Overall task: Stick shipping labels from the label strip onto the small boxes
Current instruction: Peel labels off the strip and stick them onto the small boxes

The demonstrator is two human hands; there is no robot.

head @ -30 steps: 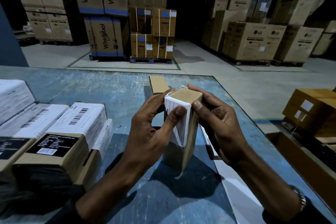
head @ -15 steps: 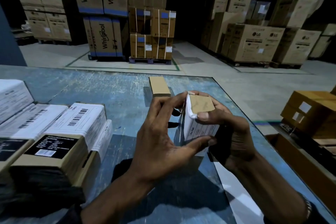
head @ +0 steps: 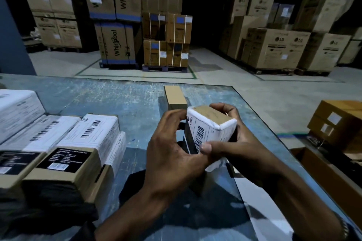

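Note:
Both hands hold a small brown box (head: 212,116) above the blue table (head: 121,103). A white shipping label (head: 205,133) with a barcode wraps round its near faces. My left hand (head: 176,154) grips the box from the left, its thumb pressed on the label's lower part. From the right and behind, my right hand (head: 241,139) curls its fingers over the box's far top edge. Beyond the hands, a plain brown box (head: 175,97) without a label lies on the table. A white strip (head: 260,197) lies on the table under my right forearm.
Several labelled boxes (head: 94,133) are stacked at the left of the table. The table's right edge (head: 278,135) runs diagonally. Cartons (head: 338,121) stand on the floor to its right. Pallets of large cartons (head: 166,41) fill the warehouse behind.
The box has been turned in my hands, so the barcode face of the label now points toward me. My left thumb has slid down onto the label.

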